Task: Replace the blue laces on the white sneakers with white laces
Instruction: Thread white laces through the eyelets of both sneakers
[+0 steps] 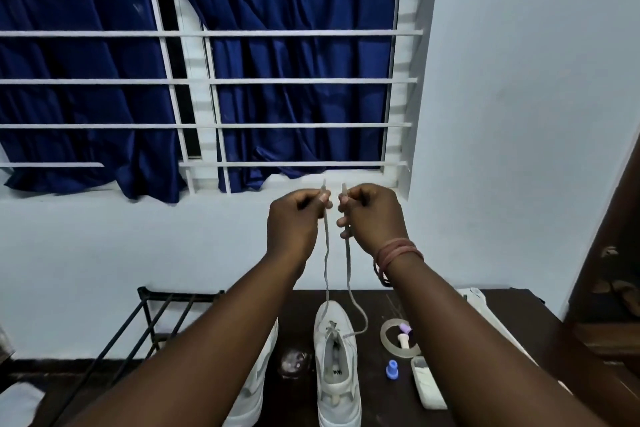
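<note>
Forearms reach up from the lower frame, 2 lace ends pulled level.
Left hand (294, 218) and right hand (372, 215) each curl fingers round 1 end of the white lace (349, 263), threaded through the centre sneaker (337, 367) on the bench (512, 315). Uneven pulling could drag 1 end short; a hard tug might tip the shoe toward the second sneaker (254, 388).
</note>
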Demonstrator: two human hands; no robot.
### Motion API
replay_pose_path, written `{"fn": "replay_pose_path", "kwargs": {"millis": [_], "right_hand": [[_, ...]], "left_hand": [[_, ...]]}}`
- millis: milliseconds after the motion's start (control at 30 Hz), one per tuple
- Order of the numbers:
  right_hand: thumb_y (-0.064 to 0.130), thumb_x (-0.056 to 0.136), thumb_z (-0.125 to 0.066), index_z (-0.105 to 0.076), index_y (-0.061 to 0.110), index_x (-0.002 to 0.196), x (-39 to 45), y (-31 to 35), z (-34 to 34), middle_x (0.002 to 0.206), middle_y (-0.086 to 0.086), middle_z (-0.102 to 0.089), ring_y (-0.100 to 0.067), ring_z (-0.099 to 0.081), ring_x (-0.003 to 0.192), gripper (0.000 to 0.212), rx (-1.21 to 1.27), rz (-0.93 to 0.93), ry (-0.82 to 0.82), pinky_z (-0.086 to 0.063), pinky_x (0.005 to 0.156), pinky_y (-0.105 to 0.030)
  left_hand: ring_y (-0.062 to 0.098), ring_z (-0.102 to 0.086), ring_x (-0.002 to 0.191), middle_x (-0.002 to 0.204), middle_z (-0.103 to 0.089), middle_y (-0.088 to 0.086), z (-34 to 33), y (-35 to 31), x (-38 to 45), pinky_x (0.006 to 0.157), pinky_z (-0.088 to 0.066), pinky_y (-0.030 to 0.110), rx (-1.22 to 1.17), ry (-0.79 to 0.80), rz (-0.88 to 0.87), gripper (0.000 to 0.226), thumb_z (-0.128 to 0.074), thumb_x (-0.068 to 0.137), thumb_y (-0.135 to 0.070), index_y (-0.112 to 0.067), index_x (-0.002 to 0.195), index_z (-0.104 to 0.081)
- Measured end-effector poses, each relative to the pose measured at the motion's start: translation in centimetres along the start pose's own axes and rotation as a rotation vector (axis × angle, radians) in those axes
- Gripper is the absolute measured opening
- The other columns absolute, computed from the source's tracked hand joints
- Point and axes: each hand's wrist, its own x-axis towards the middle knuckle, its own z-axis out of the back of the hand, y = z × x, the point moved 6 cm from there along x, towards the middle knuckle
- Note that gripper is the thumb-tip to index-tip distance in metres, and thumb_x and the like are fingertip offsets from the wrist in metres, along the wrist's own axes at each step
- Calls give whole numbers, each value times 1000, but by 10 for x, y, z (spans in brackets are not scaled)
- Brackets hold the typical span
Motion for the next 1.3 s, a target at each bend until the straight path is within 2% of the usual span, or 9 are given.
{"fn": "replay_pose_path", "kwargs": {"millis": [167,267,400,533,700,800,933,1100,1300], "right_hand": [[0,89,-54,-69,6,73,-29,-81,-11,70,-12,-65,-21,-60,53,23,50,-166,26,-56,53,-33],[-1,91,-55,-69,6,74,-51,-129,-19,68,-10,-64,-21,-60,54,23,15,-254,66,-51,49,-26],[-1,86,-62,-72,7,84,-72,-184,-27,68,-12,-69,-19,-63,52,13,8,-347,86,-59,53,-38],[-2,83,-71,-65,6,88,-82,-217,-29,73,-20,-70,-23,-64,53,10,38,-383,46,-59,60,-47],[-6,86,-64,-69,5,82,-85,-239,-36,68,-14,-71,-26,-65,57,13,38,-334,76,-56,60,-43],[-3,86,-62,-71,10,79,-80,-240,-43,68,-9,-72,-21,-68,62,18,-8,-298,127,-58,63,-38],[-6,84,-58,-71,13,83,-74,-232,-43,70,-9,-73,-25,-72,66,22,-20,-258,170,-60,66,-39],[-13,87,-57,-67,0,91,-69,-221,-37,75,-18,-73,-23,-72,69,16,98,-287,352,-61,69,-32],[5,93,-65,-66,-4,93,-73,-222,-33,76,-22,-73,-33,-74,74,9,155,-332,315,-63,70,-39]], "left_hand": [[8,-67,75,87,-78,-5,-2,81,-33,74,-52,27,-3,57,130,23,-63,94,-9,-25,93,-79],[12,-70,81,85,-78,-4,-7,134,-58,74,-53,21,-41,38,253,22,-67,92,-6,-24,89,-79],[14,-72,83,90,-79,3,-19,185,-83,80,-56,35,-132,64,366,15,-70,89,-7,-19,95,-77],[29,-74,95,96,-78,10,-30,211,-86,93,-57,52,-164,104,362,18,-74,86,-5,-12,102,-72],[32,-74,83,91,-77,17,-37,237,-84,86,-58,48,-212,212,417,30,-75,87,-8,-10,114,-62],[28,-73,90,99,-77,19,-39,246,-77,89,-58,42,-278,283,550,34,-72,92,-9,-6,124,-58],[37,-72,104,103,-76,20,-32,258,-67,101,-53,51,-255,323,612,57,-81,77,-20,-6,127,-59],[33,-69,93,102,-74,27,-35,255,-69,95,-50,51,-271,403,525,18,-74,89,-9,-9,106,-77],[26,-64,78,88,-74,23,-32,245,-76,76,-48,37,-254,352,484,11,-73,89,-14,-4,90,-79]]}}
